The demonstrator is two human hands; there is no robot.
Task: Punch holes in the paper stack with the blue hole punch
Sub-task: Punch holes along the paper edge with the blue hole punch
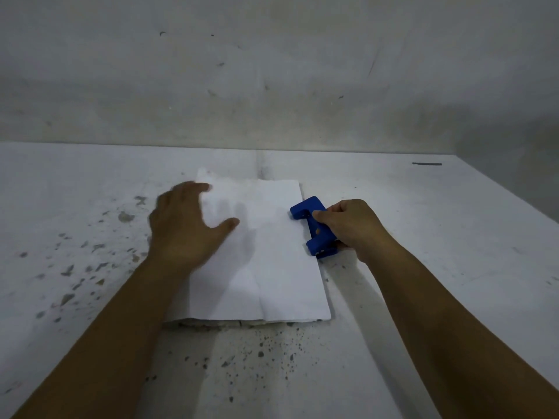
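Observation:
A white paper stack [263, 261] lies flat in the middle of the pale surface, its top sheet creased. The blue hole punch [314, 226] sits against the stack's right edge, its two jaws over the paper's margin. My right hand [351, 228] grips the punch from the right side, thumb on top. My left hand [187, 225] hovers over the stack's left part, blurred, fingers spread, thumb pointing right; I cannot tell whether it touches the paper.
The white table [423, 267] is speckled with dark chips and stains, mostly left of the stack and in front of it. A grey wall [272, 71] rises at the table's far edge. A short dark strip [426, 163] lies at the far right.

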